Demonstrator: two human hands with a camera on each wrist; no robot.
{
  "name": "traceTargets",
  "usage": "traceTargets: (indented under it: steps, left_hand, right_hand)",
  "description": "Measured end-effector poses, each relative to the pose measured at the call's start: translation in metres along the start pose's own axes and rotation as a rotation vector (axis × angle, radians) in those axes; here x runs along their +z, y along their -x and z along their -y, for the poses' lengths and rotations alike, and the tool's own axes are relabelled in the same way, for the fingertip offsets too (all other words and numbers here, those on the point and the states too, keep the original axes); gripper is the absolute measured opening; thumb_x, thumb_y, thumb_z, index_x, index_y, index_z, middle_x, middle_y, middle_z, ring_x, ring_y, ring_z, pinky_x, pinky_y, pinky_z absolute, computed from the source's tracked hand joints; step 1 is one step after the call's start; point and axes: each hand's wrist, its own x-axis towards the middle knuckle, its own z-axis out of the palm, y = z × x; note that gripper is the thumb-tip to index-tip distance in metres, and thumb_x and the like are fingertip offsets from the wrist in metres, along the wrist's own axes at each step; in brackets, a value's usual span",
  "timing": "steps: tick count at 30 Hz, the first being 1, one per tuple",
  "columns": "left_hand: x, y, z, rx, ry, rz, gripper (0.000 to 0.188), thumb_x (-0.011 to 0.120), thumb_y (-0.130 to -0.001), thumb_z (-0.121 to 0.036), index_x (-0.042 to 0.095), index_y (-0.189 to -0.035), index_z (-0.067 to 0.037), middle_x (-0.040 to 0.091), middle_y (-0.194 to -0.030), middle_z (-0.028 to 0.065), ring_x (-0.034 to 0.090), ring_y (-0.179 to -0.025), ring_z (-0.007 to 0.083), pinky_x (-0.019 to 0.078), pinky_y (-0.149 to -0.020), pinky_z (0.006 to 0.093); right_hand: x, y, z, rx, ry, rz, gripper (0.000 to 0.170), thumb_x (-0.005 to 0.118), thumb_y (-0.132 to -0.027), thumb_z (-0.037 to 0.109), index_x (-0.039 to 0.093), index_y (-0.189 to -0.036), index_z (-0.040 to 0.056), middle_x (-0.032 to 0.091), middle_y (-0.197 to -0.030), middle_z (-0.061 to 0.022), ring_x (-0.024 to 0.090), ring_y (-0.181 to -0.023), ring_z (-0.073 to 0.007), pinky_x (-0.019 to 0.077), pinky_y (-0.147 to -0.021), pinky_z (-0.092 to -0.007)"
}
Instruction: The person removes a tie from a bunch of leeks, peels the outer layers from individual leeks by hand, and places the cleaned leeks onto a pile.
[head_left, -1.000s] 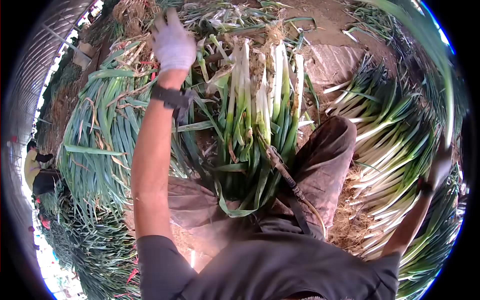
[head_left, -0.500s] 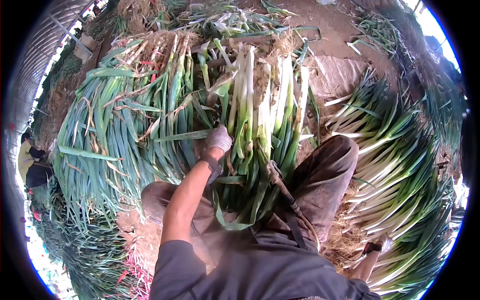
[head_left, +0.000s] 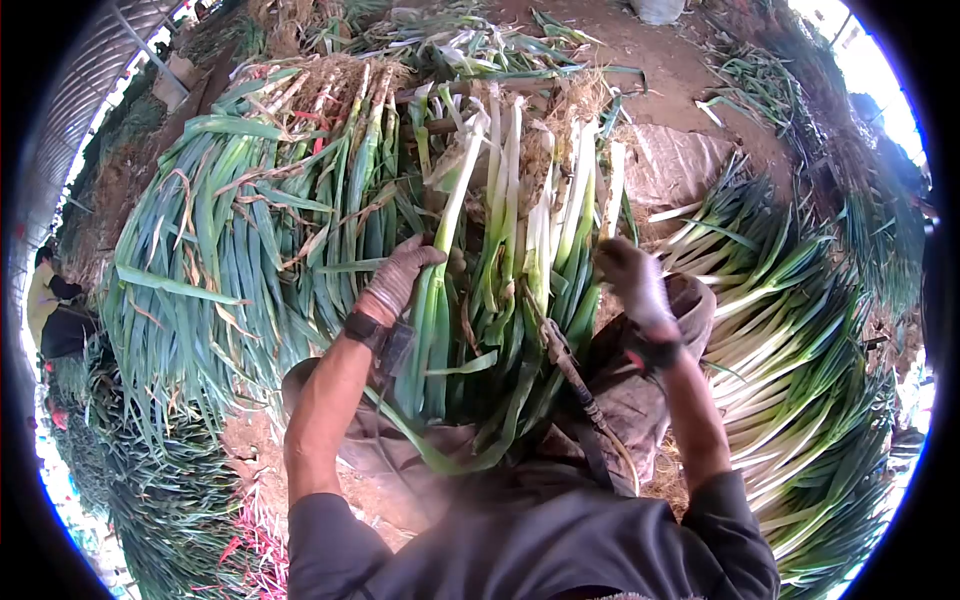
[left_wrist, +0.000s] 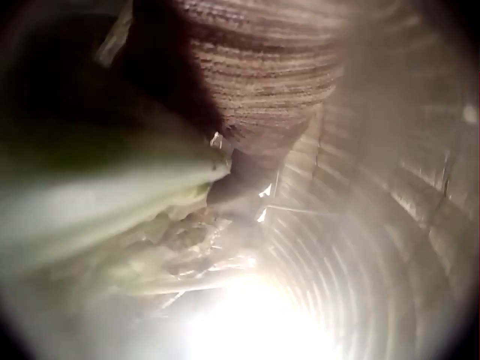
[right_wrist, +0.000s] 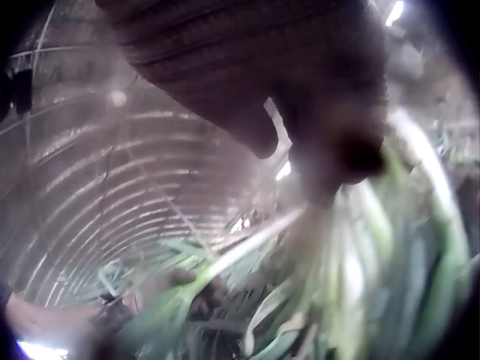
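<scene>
- In the head view the left hand (head_left: pixel 400 272), in a knit glove, grips one leek (head_left: pixel 462 190) below its white stalk; the leek slants over the person's lap, just beside the bundle of leeks (head_left: pixel 540 240), its white end pointing away from the body.
- The right hand (head_left: pixel 635 285) is blurred there, above the right knee and near the bundle; the right wrist view shows its thumb and fingers apart, with a gap between them.
- The right wrist view also shows the held leek lengthwise from the side, and the arched roof (right_wrist: pixel 150 165) behind.
- The left wrist view shows ribbed glove knit close up and a blurred pale stalk (left_wrist: pixel 82 210); bright glare fills its lower part.
- Only the head view shows the hose-like tool (head_left: pixel 590 395) across the lap and the right-hand row of leeks (head_left: pixel 765 400).
- A pale container (head_left: pixel 657 9) is cut off by the top edge; its contents cannot be told.
</scene>
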Motion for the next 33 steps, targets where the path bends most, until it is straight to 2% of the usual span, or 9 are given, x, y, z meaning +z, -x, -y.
traceTargets:
  steps: [3,5,11,15,20,24,28,29,33]
  left_hand:
    - [-0.004,0.001,0.008,0.095,0.069,-0.024,0.042,0.070,-0.081,-0.021,0.062,-0.117,0.000,0.070,-0.093,0.0091,0.066,-0.081,0.0148,0.0521,-0.076,0.0258]
    - [-0.009,0.008,0.001,0.089,0.063,-0.073,0.040,0.070,-0.081,-0.020,0.062,-0.115,-0.001,0.070,-0.091,0.0073,0.065,-0.076,0.0137,0.0526,-0.071,0.0251]
    - [-0.010,0.001,0.003,0.227,0.119,-0.251,0.032,0.071,-0.077,-0.009,0.061,-0.107,-0.001,0.066,-0.084,0.0052,0.062,-0.070,0.0147,0.0525,-0.065,0.0268]
    - [-0.012,-0.015,0.028,0.110,-0.075,-0.308,0.034,0.071,-0.075,-0.003,0.061,-0.107,0.000,0.065,-0.087,0.0054,0.061,-0.072,0.0161,0.0521,-0.066,0.0290]
    - [-0.018,-0.017,0.029,0.162,-0.113,-0.386,0.040,0.072,-0.072,0.002,0.061,-0.110,0.002,0.066,-0.090,0.0061,0.061,-0.077,0.0158,0.0517,-0.070,0.0297]
    - [-0.017,-0.012,0.026,0.191,-0.129,-0.404,0.037,0.072,-0.074,0.002,0.060,-0.110,0.004,0.067,-0.094,0.0088,0.063,-0.084,0.0173,0.0511,-0.078,0.0293]
    - [-0.013,0.007,0.016,0.208,-0.114,-0.376,0.037,0.073,-0.076,0.001,0.059,-0.110,0.003,0.067,-0.098,0.0098,0.062,-0.087,0.0173,0.0509,-0.080,0.0299]
    - [-0.013,0.006,0.016,0.207,-0.116,-0.358,0.037,0.073,-0.076,0.001,0.059,-0.110,0.003,0.067,-0.098,0.0097,0.062,-0.087,0.0171,0.0507,-0.081,0.0299]
    - [-0.011,0.011,0.025,0.232,-0.141,-0.283,0.044,0.073,-0.079,-0.002,0.056,-0.119,0.003,0.065,-0.103,0.0095,0.060,-0.093,0.0164,0.0496,-0.084,0.0297]
  right_hand:
    - [0.081,-0.058,-0.006,-0.099,0.323,0.222,0.037,0.065,-0.090,0.031,0.066,-0.101,-0.0042,0.069,-0.084,-0.0210,0.069,-0.077,-0.0296,0.0534,-0.071,-0.0406]
    - [0.121,-0.082,-0.010,-0.166,0.561,0.131,0.043,0.065,-0.088,0.040,0.068,-0.101,-0.0012,0.070,-0.092,-0.0220,0.069,-0.083,-0.0355,0.0538,-0.077,-0.0442]
    - [0.181,-0.107,-0.011,0.129,0.790,0.089,0.053,0.069,-0.083,0.051,0.069,-0.106,0.0031,0.070,-0.104,-0.0198,0.069,-0.097,-0.0356,0.0545,-0.084,-0.0445]
    - [0.208,-0.120,-0.022,0.145,0.632,-0.004,0.060,0.074,-0.076,0.053,0.067,-0.104,0.0002,0.070,-0.102,-0.0231,0.068,-0.097,-0.0365,0.0542,-0.084,-0.0452]
    - [0.217,-0.093,0.015,-0.213,0.095,0.260,0.039,0.065,-0.090,0.031,0.064,-0.103,-0.0059,0.068,-0.086,-0.0231,0.068,-0.081,-0.0284,0.0527,-0.076,-0.0381]
    - [0.226,-0.101,0.004,-0.073,0.073,0.120,0.040,0.062,-0.093,0.032,0.063,-0.100,-0.0079,0.066,-0.080,-0.0246,0.067,-0.075,-0.0290,0.0510,-0.070,-0.0396]
    - [0.218,-0.078,0.023,0.059,-0.029,0.111,0.042,0.060,-0.094,0.034,0.065,-0.102,-0.0065,0.067,-0.077,-0.0154,0.063,-0.071,-0.0240,0.0502,-0.069,-0.0382]
    - [0.222,-0.076,0.011,-0.081,0.005,0.087,0.043,0.059,-0.096,0.037,0.065,-0.100,-0.0052,0.065,-0.077,-0.0098,0.058,-0.070,-0.0156,0.0469,-0.063,-0.0326]
    - [0.244,-0.059,0.001,-0.065,-0.195,0.147,0.037,0.053,-0.100,0.031,0.061,-0.110,-0.0039,0.065,-0.089,-0.0086,0.056,-0.080,-0.0143,0.0464,-0.071,-0.0299]
